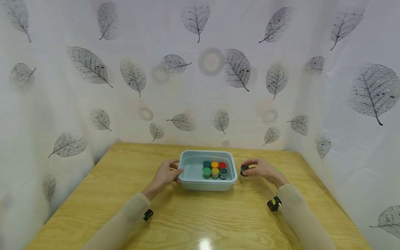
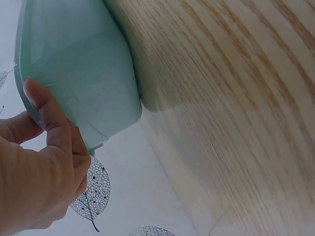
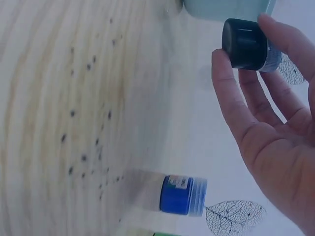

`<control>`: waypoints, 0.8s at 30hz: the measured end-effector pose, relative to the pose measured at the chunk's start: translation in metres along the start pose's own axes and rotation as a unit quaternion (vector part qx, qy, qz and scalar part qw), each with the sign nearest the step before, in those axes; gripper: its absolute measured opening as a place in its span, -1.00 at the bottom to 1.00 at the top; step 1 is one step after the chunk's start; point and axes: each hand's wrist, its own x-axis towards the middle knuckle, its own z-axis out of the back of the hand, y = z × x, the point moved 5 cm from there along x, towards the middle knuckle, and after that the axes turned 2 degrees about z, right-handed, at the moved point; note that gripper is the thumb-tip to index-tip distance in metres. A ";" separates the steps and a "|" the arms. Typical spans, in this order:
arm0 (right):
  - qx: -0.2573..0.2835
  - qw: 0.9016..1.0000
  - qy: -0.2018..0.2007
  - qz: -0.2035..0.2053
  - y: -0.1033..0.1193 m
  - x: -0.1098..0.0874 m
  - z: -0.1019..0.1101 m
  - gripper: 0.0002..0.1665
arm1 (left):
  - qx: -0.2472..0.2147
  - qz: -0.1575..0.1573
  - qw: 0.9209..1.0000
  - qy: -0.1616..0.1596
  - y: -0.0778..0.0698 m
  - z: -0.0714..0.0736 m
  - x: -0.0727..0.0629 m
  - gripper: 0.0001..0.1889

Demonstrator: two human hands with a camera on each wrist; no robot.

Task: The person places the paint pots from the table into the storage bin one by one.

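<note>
A pale blue-green plastic tub (image 1: 206, 186) stands on the table, with my left hand (image 1: 165, 173) gripping its left rim. The left wrist view shows the thumb and fingers on either side of the tub's edge (image 2: 19, 69). Several small paint jars sit grouped in the tub's right half, among them a red jar (image 1: 222, 165), an orange jar (image 1: 214, 164) and a green jar (image 1: 207, 173). Just outside the tub's right side, my right hand (image 1: 260, 171) pinches a black paint jar (image 3: 244, 45) between thumb and fingertips.
A blue paint jar (image 3: 174, 195) stands on the table near my right hand; a bit of green (image 1: 278, 169) shows past that hand. Dark specks mark the wooden table (image 1: 200, 215). A leaf-patterned curtain (image 1: 187, 86) hangs behind and along both sides.
</note>
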 end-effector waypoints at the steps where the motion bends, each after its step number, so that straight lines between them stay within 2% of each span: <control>1: 0.003 1.000 -0.001 0.003 0.002 0.000 -0.001 -0.33 | 0.000 -0.001 1.000 0.000 -0.001 0.000 0.000 -0.50; 10: 0.038 0.999 -0.016 0.011 0.016 0.002 -0.007 -0.35 | 0.005 -0.006 1.000 -0.001 -0.002 -0.003 -0.001 -0.50; 19: 0.062 0.995 -0.069 0.029 0.028 0.009 -0.006 -0.37 | 0.002 -0.008 1.000 -0.003 -0.001 -0.002 -0.002 -0.49; 24: 0.068 0.995 -0.061 0.037 0.044 0.012 -0.010 -0.34 | 0.004 -0.006 1.000 -0.004 -0.001 -0.001 -0.002 -0.48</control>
